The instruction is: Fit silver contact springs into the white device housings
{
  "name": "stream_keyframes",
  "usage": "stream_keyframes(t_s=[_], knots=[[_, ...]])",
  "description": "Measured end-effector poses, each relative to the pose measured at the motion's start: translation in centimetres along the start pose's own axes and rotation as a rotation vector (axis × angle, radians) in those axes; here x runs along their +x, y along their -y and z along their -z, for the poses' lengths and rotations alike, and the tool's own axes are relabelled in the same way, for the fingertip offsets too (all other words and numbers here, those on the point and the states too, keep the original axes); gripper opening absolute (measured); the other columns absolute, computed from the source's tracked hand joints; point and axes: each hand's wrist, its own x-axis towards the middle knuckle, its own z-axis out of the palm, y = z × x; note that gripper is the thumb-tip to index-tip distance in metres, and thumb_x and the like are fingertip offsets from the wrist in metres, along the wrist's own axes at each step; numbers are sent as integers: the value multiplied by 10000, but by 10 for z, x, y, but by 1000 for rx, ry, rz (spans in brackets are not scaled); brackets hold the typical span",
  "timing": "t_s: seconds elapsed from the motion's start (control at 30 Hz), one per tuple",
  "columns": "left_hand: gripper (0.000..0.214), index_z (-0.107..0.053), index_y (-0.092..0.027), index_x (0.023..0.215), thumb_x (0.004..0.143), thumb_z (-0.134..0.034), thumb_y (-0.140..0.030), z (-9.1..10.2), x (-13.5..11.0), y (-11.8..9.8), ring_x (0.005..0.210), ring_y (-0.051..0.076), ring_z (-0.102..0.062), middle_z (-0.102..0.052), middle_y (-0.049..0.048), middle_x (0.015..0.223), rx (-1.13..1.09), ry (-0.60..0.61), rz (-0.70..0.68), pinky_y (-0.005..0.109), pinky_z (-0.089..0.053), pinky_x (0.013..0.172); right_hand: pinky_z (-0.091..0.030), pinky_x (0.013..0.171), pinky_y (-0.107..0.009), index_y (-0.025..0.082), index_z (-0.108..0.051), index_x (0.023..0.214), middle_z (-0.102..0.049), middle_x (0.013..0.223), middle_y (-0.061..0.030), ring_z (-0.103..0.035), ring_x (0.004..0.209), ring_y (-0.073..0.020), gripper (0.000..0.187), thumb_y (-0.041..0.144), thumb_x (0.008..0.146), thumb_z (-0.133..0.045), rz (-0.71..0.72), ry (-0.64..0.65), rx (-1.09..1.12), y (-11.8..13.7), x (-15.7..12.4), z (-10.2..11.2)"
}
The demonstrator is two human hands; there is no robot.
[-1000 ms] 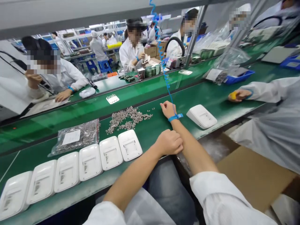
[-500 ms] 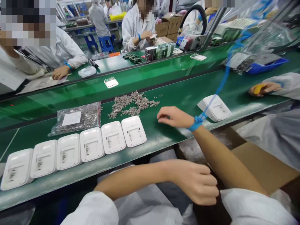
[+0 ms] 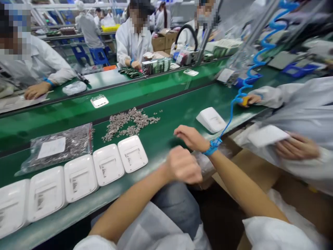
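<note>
My left hand (image 3: 184, 165) is curled into a fist over the bench's front edge, blurred by motion; its palm side is hidden. Just beyond it, above the green bench top, my right hand (image 3: 191, 136) has its fingers bent inward, and I cannot make out anything in them. A blue wrist strap (image 3: 211, 148) circles my right wrist. Left of both hands runs a row of white plastic housings (image 3: 132, 154), recessed side up. Behind the row lies a loose pile of small metal parts (image 3: 135, 119). Another white housing (image 3: 212, 119) sits beyond my right hand.
A labelled plastic bag of metal parts (image 3: 78, 142) lies at the left. A blue coiled cord (image 3: 256, 59) hangs down to my strap. At right, a co-worker's hands hold a yellow object (image 3: 244, 101) and a white panel (image 3: 269, 135). A circuit board (image 3: 99, 101) lies beyond the bench.
My left hand has risen up and left, close to my right hand. The view has turned right, so the bench contents appear further left. A co-worker's hand with a white panel has come into view.
</note>
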Motion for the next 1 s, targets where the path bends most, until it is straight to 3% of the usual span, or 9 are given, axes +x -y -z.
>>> stream_keyframes(t_s=[0.1,0.2,0.27,0.33,0.43,0.53,0.63,0.8,1.0], knots=[[241,-562,-208,699,923,-491,-266,-31,26,32,728,196,-490,-583,49,731,234,183,329,378,-325,692,-507,706,-324,215,-650,945,-640,833,-42,-611,780,-197,200,327,985,-488,-261,-447,38,-8,-23,42],[167,-638,-180,940,929,-497,-267,-73,50,45,977,241,-554,-666,99,988,238,472,277,388,-381,797,-524,618,-323,222,-673,934,-625,732,-22,-606,658,-183,196,406,931,-606,-413,-756,101,1,-50,71],[276,-623,-164,1143,929,-524,-306,-101,59,46,1184,266,-520,-639,126,1225,214,588,186,400,-394,924,-560,624,-337,231,-699,953,-664,774,-34,-631,652,-186,187,405,884,-680,-437,-802,125,16,-64,84],[444,-551,-144,1319,950,-519,-389,-125,63,45,1354,287,-426,-541,155,1420,224,641,155,431,-349,1061,-599,665,-356,249,-724,961,-701,874,-48,-668,707,-199,173,374,842,-736,-417,-746,120,34,-76,94],[555,-481,-109,1412,986,-456,-464,-140,61,46,1436,294,-361,-511,187,1466,254,701,167,468,-286,1140,-624,685,-358,278,-749,955,-704,943,-49,-689,776,-209,126,329,840,-749,-351,-635,80,53,-88,103],[513,-529,-108,1348,1001,-427,-472,-126,56,47,1410,304,-392,-586,191,1378,282,701,202,500,-295,1110,-619,647,-349,299,-757,949,-701,919,-38,-680,709,-190,86,289,872,-721,-327,-620,53,56,-93,106],[433,-614,-130,1154,1006,-412,-483,-91,46,44,1321,316,-457,-680,172,1180,334,641,322,524,-319,1029,-605,610,-352,306,-761,928,-718,852,-17,-680,658,-192,77,273,865,-733,-295,-606,70,45,-87,99],[324,-617,-165,964,998,-452,-442,-35,19,40,1122,284,-534,-712,130,1040,394,556,551,491,-324,896,-591,633,-369,309,-759,875,-743,757,4,-703,659,-216,56,299,882,-704,-227,-422,48,29,-48,72],[136,-623,-202,951,947,-537,-307,-15,4,38,1001,228,-577,-713,55,961,338,345,813,407,-292,790,-518,628,-314,239,-708,799,-674,582,18,-653,576,-177,215,325,934,-564,-146,-166,-129,7,3,53]])
